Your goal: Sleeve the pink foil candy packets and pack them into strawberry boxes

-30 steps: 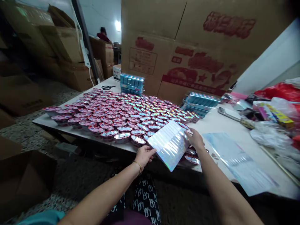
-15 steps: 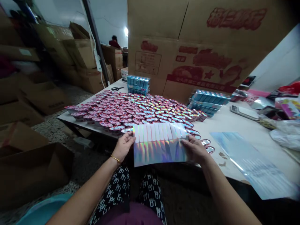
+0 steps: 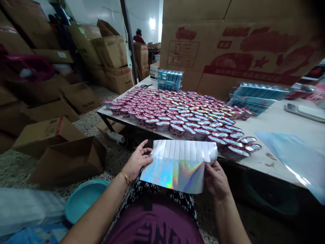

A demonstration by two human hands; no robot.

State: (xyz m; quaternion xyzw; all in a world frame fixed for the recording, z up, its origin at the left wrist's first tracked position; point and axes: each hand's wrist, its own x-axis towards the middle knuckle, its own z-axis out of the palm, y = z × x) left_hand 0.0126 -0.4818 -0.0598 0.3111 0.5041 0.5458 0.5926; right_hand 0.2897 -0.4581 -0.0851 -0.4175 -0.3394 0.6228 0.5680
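Wide white table (image 3: 276,122), near edge just beyond the sheet, open floor to its left. Packed across the table: small round foil-lidded cups (image 3: 177,113). Glossy holographic rectangular sheet (image 3: 177,167) over the lap, left hand (image 3: 137,161) pinching its left edge, right hand (image 3: 215,179) gripping its right.

Left hand (image 3: 137,160) lies at eight o'clock, fingers spread; right hand (image 3: 215,179) at five o'clock, fingers curled, both forearms bare.
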